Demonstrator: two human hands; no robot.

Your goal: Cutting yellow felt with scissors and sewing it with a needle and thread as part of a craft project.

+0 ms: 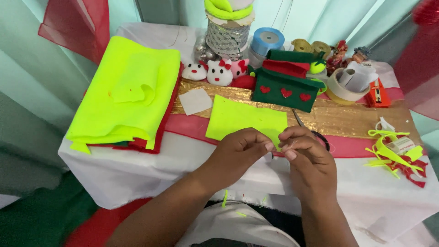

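Observation:
My left hand [240,151] and my right hand [304,153] meet fingertip to fingertip over the table's front edge. They pinch something very small between them, perhaps a needle or thread; I cannot make it out. Just beyond the hands lies a neon yellow felt rectangle [244,120]. Black-handled scissors [307,128] lie partly hidden behind my right hand.
A folded stack of neon yellow felt [128,87] over red felt fills the left. A green and red felt house with hearts [286,89], small plush faces [218,72], ribbon spools [266,40], a tape roll [344,89] and felt scraps [395,158] crowd the white-clothed table [137,160].

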